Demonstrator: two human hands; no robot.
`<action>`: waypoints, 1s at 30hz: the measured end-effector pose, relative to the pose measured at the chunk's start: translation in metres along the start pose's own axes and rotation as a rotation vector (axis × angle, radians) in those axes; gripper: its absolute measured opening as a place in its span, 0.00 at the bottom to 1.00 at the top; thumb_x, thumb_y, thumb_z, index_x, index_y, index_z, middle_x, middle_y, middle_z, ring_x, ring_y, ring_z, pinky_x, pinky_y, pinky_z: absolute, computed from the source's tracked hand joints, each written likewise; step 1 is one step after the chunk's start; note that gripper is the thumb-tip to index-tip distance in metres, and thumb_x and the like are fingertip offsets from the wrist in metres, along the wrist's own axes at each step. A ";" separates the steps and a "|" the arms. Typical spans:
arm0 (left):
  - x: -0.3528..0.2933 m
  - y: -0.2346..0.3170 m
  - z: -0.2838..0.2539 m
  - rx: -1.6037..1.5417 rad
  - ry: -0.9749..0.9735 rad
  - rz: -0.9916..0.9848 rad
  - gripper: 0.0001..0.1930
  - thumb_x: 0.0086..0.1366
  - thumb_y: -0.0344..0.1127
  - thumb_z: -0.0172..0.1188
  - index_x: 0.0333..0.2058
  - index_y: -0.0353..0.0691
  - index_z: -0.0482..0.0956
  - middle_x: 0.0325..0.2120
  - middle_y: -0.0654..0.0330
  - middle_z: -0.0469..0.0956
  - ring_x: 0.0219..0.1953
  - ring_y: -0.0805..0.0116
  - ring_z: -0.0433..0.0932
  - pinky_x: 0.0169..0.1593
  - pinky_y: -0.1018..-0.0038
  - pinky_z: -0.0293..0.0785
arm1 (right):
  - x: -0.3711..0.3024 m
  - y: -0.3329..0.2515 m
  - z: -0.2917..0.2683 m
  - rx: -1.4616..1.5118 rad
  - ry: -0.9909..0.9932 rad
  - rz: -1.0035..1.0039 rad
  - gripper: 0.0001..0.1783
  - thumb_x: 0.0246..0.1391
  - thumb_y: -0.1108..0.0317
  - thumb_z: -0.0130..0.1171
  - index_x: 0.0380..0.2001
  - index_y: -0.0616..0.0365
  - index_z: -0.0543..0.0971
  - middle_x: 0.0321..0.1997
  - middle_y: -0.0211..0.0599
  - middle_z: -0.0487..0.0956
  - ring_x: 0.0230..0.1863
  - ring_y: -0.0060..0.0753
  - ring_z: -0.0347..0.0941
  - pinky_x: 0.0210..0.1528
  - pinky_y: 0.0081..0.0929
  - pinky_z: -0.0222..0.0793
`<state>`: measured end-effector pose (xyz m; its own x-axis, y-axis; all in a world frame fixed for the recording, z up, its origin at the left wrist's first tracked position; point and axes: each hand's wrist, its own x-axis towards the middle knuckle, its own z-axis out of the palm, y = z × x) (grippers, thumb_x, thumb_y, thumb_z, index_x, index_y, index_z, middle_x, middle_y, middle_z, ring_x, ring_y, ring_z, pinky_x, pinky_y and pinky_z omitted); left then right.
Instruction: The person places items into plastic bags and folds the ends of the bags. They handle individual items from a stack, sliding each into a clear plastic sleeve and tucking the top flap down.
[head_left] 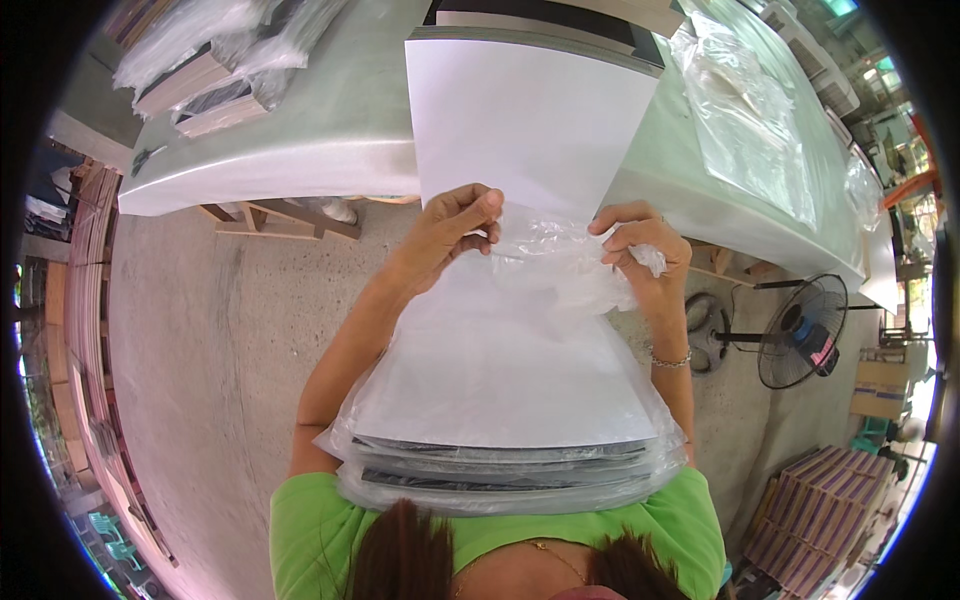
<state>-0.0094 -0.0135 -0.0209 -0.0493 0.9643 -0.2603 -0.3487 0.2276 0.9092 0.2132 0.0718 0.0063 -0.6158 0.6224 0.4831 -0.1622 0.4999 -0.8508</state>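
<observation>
A stack of flat white boards with dark edges (500, 380) rests against my chest, partly inside a clear plastic bag (560, 270). The stack's far end reaches onto the table (330, 140). My left hand (455, 230) pinches the bag's open edge on the left side of the stack. My right hand (640, 250) grips bunched plastic on the right side. The top board's far part (530, 120) is bare, outside the bag.
A grey-green table holds bagged board stacks (210, 70) at the far left and a loose clear bag (745, 120) at the right. A black standing fan (800, 330) is on the concrete floor at right, with stacked purple-brown boxes (820, 500) nearby.
</observation>
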 end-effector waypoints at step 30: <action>-0.006 -0.006 0.032 -0.311 -0.392 -0.249 0.25 0.61 0.55 0.50 0.44 0.38 0.69 0.35 0.66 0.71 0.36 0.82 0.70 0.41 0.84 0.70 | -0.003 0.029 0.039 0.296 0.058 0.015 0.09 0.42 0.84 0.57 0.27 0.58 0.76 0.34 0.33 0.74 0.34 0.20 0.69 0.36 0.17 0.64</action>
<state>0.0230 -0.0164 -0.0144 0.4008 0.8783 -0.2606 -0.5680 0.4614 0.6815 0.1799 0.0607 -0.0274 -0.5763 0.6661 0.4735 -0.3765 0.2978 -0.8773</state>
